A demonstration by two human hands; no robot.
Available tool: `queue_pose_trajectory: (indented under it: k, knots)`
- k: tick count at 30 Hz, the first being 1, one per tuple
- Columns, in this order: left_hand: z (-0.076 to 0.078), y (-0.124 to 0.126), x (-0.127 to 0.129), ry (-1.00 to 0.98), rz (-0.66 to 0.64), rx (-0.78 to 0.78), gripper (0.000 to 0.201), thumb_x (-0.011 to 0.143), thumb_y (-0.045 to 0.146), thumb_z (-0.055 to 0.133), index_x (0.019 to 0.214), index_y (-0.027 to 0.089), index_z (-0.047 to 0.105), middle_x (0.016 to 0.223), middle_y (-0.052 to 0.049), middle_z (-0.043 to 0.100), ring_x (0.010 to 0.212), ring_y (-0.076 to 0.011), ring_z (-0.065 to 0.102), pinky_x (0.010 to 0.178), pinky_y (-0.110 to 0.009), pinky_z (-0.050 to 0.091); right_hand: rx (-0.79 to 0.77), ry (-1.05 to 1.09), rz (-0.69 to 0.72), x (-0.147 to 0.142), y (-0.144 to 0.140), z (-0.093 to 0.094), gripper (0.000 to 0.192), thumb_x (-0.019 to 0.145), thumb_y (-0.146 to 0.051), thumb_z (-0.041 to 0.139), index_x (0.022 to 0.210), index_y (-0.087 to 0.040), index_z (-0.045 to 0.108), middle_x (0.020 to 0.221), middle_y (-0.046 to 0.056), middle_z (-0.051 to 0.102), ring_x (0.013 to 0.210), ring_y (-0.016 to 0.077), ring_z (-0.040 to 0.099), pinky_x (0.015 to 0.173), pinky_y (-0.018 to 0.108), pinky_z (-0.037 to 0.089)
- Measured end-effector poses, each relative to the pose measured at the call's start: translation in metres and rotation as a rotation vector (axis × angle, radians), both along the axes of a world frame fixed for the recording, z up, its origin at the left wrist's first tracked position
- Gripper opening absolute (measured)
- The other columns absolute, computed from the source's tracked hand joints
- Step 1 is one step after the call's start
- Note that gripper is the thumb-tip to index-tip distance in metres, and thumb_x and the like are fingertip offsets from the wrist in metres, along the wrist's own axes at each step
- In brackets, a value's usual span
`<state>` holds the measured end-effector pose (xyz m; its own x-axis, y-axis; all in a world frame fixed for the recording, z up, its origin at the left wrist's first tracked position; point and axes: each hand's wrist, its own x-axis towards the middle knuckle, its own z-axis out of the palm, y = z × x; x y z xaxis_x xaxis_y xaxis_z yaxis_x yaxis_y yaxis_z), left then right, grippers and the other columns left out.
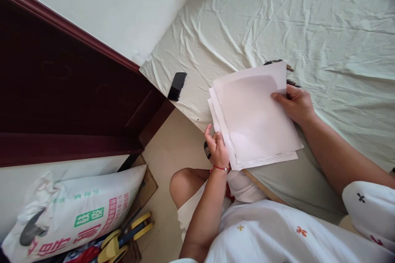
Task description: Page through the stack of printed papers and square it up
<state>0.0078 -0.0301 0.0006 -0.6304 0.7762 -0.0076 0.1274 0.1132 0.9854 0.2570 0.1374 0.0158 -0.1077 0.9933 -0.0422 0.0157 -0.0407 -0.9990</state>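
On the white sack [69, 218] at near left, a green block seems to read 麸皮; the print on the papers [256, 115] is too small. The right hand [296, 104] pinches their right edge, over the bed [339, 37]. The left hand [218, 148] touches their left edge; how firmly, I cannot tell. A flat black device [177, 86] lies farther left, on the wrinkled pale sheet, near a dark red panel [70, 78].
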Motion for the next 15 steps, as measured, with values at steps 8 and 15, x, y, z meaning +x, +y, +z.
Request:
queue_pose_trajectory:
  k: [8,15]
  knots:
    - [0.0019,0.0027,0.0032,-0.165,-0.009,0.073,0.041,0.096,0.061,0.064,0.107,0.022,0.072,0.103,-0.005,0.074,0.099,-0.0198,0.070,0.091,-0.030,0.054,0.054,0.056,-0.041,0.0004,0.0006,-0.0035,0.024,0.079,-0.046,0.085,0.092,-0.027,0.078,0.089,0.002,0.077,0.072,0.0215,0.068,0.062,0.035,0.057]
    - [-0.0054,0.0039,-0.0019,-0.215,-0.036,0.082,0.041,0.081,0.060,0.083,0.087,0.021,0.071,0.085,-0.001,0.068,0.083,-0.0170,0.065,0.082,-0.028,0.052,0.092,0.117,-0.033,-0.0013,0.0031,-0.0093,0.021,0.079,-0.040,0.088,0.092,-0.026,0.082,0.089,0.002,0.078,0.071,0.0192,0.069,0.065,0.035,0.059]
